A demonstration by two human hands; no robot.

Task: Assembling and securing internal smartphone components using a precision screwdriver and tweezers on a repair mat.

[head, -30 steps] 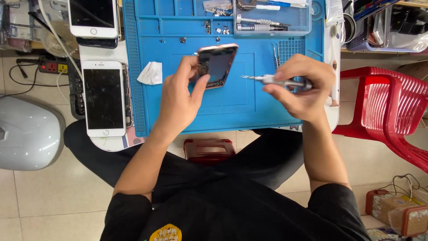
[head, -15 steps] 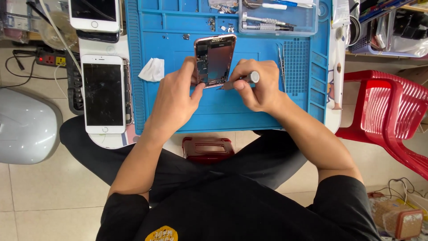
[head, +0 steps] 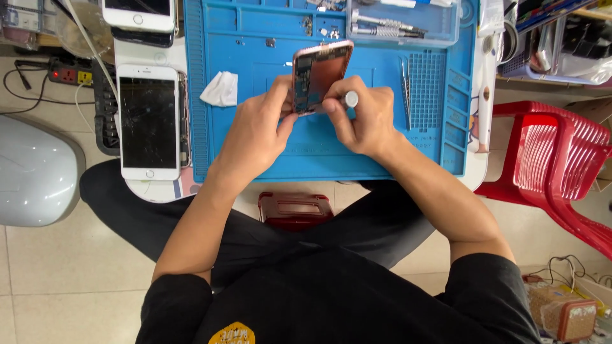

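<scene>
Head view of a bench repair. The opened phone [head: 320, 75], its pink-gold frame tilted up off the blue mat [head: 255, 146], sits between both hands above the mat's middle. The left hand [head: 255, 130] closes narrowly on the phone's lower left edge, thumb and fingers pinching the frame. The right hand [head: 363, 118] is curled shut round a screwdriver [head: 349, 99], whose round silver cap shows by the thumb; its tip is hidden against the phone's lower edge. The phone looks light, stiff and thin, with smooth, likely slippery sides and exposed, probably fragile inner parts; the frame edges are the safe place to grip, not the open face.

Surroundings: a crumpled white cloth [head: 221, 88] lies on the mat just left of the hands. Tweezers [head: 405, 89] lie to the right. A white phone [head: 150, 122] lies flat, well left of the mat. A red plastic chair [head: 548, 169] stands at right, and a small clear-wrapped orange package [head: 561, 312] lies on the floor at lower right.
</scene>
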